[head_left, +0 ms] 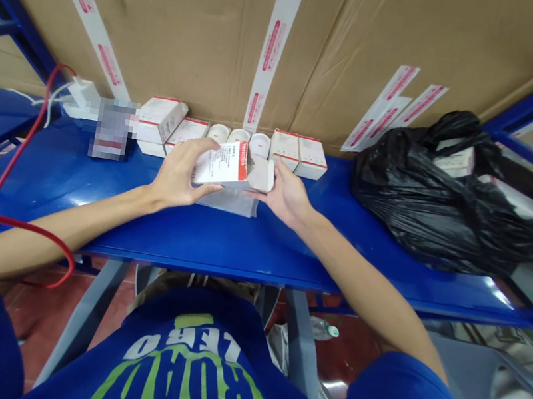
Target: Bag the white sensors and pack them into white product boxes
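A white and red printed box (224,164) is held up over the blue table, its flap open at the right end. My left hand (182,173) is closed round its left side, thumb below and fingers above. My right hand (288,193) pinches the open flap at the right end. Beneath the box lies a clear plastic bag (230,202), partly hidden. Just behind stand several white round items (259,144) in a row. What is inside the box cannot be seen.
White and red boxes (158,116) stand left of the round items, with more boxes (311,156) at right. A black plastic bag (414,189) holding boxes lies far right. A red cable (21,154) and white plug (83,96) are at left. Cardboard (197,27) backs the blue table (218,249).
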The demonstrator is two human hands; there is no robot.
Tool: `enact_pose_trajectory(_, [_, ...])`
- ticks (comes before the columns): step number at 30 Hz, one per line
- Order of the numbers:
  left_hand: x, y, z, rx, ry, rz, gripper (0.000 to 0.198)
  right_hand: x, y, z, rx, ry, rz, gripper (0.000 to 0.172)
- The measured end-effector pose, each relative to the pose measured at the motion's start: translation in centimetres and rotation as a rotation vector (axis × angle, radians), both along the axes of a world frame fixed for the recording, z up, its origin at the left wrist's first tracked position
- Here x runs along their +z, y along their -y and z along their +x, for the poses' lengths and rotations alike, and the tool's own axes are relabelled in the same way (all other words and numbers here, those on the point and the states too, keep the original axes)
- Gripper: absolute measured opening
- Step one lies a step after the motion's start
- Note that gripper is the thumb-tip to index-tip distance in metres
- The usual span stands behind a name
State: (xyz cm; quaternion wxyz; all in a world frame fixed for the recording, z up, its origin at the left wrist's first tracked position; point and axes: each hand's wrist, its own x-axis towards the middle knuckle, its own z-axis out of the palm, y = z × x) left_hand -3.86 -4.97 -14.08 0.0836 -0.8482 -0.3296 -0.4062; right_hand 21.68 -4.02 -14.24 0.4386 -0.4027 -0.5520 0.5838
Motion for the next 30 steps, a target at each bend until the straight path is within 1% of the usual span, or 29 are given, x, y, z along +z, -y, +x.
enact_pose_trajectory(2, [0.0,-0.2,-0.1,0.008,-0.033,0.016,0.069,0.2,0.5,-0.3,-0.028,-0.065,-0.019,0.053])
enact_pose_trajectory(4, [-0.1,-0.3,-0.1,0.016,-0.069,0.028,0.068,0.4,1.0,-0.7,-0.068,-0.091,-0.003,0.045])
enact_pose_trajectory(6, [-0.2,-0.4,0.1,0.024,-0.106,0.051,0.067,0.4,1.6,-1.1,-0.068,-0.055,0.033,0.044])
enact_pose_trajectory(8, [-0.4,-0.2,0.3,0.032,-0.140,0.089,0.064,0.3,2.2,-1.7,-0.027,0.016,0.086,0.052])
enact_pose_trajectory(10, [-0.6,0.2,0.6,0.047,-0.161,0.131,0.060,0.1,2.8,-2.4,0.006,0.089,0.160,0.064])
enact_pose_trajectory(13, [-0.4,0.8,1.1,0.080,-0.161,0.130,0.058,0.1,3.4,-2.8,0.020,0.194,0.260,0.080])
enact_pose_trajectory(14, [-0.2,1.0,1.3,0.082,-0.146,0.111,0.061,0.2,3.3,-2.8,0.018,0.220,0.271,0.082])
enact_pose_trajectory(16, [0.3,1.3,1.5,0.046,-0.099,0.049,0.068,0.7,2.7,-2.3,-0.010,0.233,0.247,0.078])
enact_pose_trajectory(18, [0.7,1.3,1.5,-0.041,-0.041,-0.063,0.069,1.2,1.6,-1.4,-0.085,0.206,0.179,0.068])
enact_pose_trajectory(20, [0.9,1.0,1.4,-0.117,-0.020,-0.229,0.063,1.6,0.3,-0.4,-0.174,0.186,0.100,0.054])
enact_pose_trajectory(22, [0.6,0.6,1.1,-0.112,-0.066,-0.365,0.054,1.8,-1.0,0.6,-0.227,0.219,0.039,0.042])
enact_pose_trajectory(24, [0.1,0.0,0.8,-0.043,-0.173,-0.427,0.044,1.8,-1.8,1.3,-0.240,0.335,0.012,0.040])
enact_pose_trajectory(25, [-0.2,-0.3,0.7,-0.010,-0.234,-0.438,0.041,1.7,-2.0,1.5,-0.245,0.426,0.030,0.042])
enact_pose_trajectory(26, [-0.5,-0.5,0.6,0.011,-0.295,-0.444,0.039,1.7,-2.0,1.6,-0.254,0.530,0.086,0.045])
enact_pose_trajectory(28, [-1.0,-0.9,0.5,0.026,-0.394,-0.449,0.037,1.6,-1.5,1.4,-0.263,0.747,0.291,0.054])
enact_pose_trajectory(30, [-1.3,-1.0,0.5,0.027,-0.451,-0.440,0.036,1.4,-0.4,0.8,-0.205,0.912,0.509,0.063])
